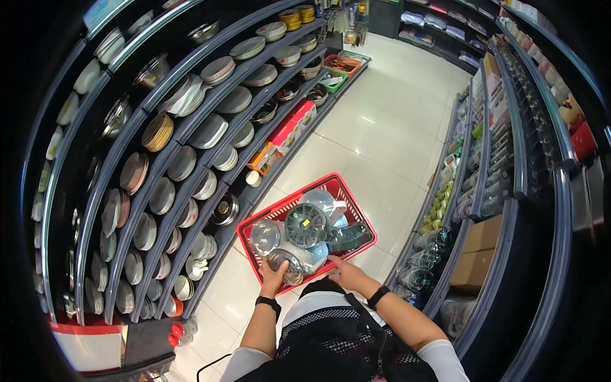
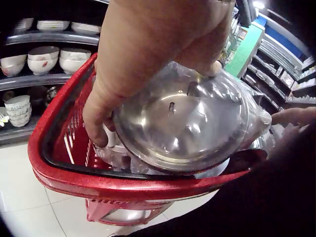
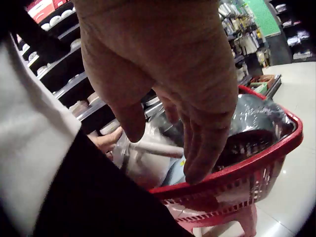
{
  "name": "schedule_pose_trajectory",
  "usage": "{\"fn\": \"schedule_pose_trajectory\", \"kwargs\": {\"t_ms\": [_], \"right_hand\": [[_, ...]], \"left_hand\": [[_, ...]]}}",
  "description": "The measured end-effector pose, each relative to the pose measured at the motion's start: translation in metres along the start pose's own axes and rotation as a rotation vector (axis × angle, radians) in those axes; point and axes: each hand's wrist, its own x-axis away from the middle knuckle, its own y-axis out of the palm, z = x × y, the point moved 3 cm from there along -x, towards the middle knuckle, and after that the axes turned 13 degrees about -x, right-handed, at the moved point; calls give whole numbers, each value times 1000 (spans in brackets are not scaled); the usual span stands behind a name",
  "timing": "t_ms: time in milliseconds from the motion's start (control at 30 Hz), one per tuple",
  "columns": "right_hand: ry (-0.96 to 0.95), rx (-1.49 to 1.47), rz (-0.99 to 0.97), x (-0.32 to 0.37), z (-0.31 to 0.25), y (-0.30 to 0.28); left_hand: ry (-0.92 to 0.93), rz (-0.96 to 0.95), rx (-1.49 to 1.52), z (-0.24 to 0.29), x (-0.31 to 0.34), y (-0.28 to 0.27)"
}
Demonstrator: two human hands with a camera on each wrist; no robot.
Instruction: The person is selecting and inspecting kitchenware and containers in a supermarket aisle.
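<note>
A red shopping basket (image 1: 286, 198) in front of the person is heaped with housewares. At its near left corner the left hand (image 1: 272, 278) grips a shiny round metal lid-like piece (image 2: 182, 128) in clear plastic, thumb and fingers at opposite sides. Over the near rim hangs the right hand (image 3: 168, 94), its fingers loosely bent downward and holding nothing. Beneath that hand lies a white plastic-wrapped item with a handle (image 3: 155, 148). Around these are a dark green round piece with a yellow sticker (image 1: 304, 235), a clear container (image 1: 264, 237) and a dark plastic-wrapped item (image 1: 347, 237).
Shelves of stacked plates and bowls (image 1: 216, 130) run along the left. More shelves with glassware and green packs (image 1: 439, 210) line the right, with cardboard boxes (image 1: 474, 254) low down. A white tiled aisle (image 1: 382, 127) stretches ahead.
</note>
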Motion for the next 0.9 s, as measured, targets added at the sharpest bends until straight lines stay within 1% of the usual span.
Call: {"fn": "schedule_pose_trajectory", "kwargs": {"t_ms": [33, 67, 167, 200, 233, 300, 333, 367, 433, 467, 500, 567, 600, 633, 700, 733, 767, 833, 867, 900], "right_hand": [[-24, 30, -27, -10, 9, 11], [95, 65, -130, -19, 10, 18], [93, 117, -174, -32, 8, 36], [166, 65, -203, -36, 11, 40], [166, 73, -220, -38, 13, 43], [175, -10, -174, -43, 12, 43], [163, -1, -130, -44, 11, 41], [159, 6, -140, -48, 14, 42], [218, -24, -156, -57, 28, 47], [182, -16, -99, -55, 21, 47], [180, -18, -98, -54, 17, 47], [199, -106, -142, -52, 11, 46], [201, -109, -138, -51, 12, 47], [189, -101, -165, -50, 13, 50], [179, -98, -183, -50, 12, 55], [145, -161, -172, -49, 7, 57], [110, -224, -160, -49, 0, 58], [120, -268, -134, -46, -12, 55], [126, -299, -110, -45, -14, 54], [132, -331, -84, -43, -15, 51]], "left_hand": [[0, 12, 39, -2, 0, -3], [21, 38, 94, -4, -2, -4], [15, 16, 110, -14, -4, -6], [13, 25, 161, -17, -6, -5], [-2, 33, 169, -20, -6, -4], [65, 21, 356, -20, -4, -3], [26, 12, 389, -22, -2, -3], [21, 21, 397, -26, 0, -4], [63, -2, 366, -31, 4, -8], [80, -54, 473, -31, 7, -10], [82, -53, 471, -32, 8, -16], [72, -111, 297, -38, 11, -26], [25, -166, 288, -26, 24, -40], [28, -170, 285, -14, 37, -50], [138, 99, 238, 13, 61, -73], [159, 95, 265, 30, 73, -84], [165, 88, 262, 28, 70, -81], [282, -75, 744, 30, 61, -75], [276, -112, 800, 33, 60, -74], [290, -122, 794, 37, 59, -73]]}}
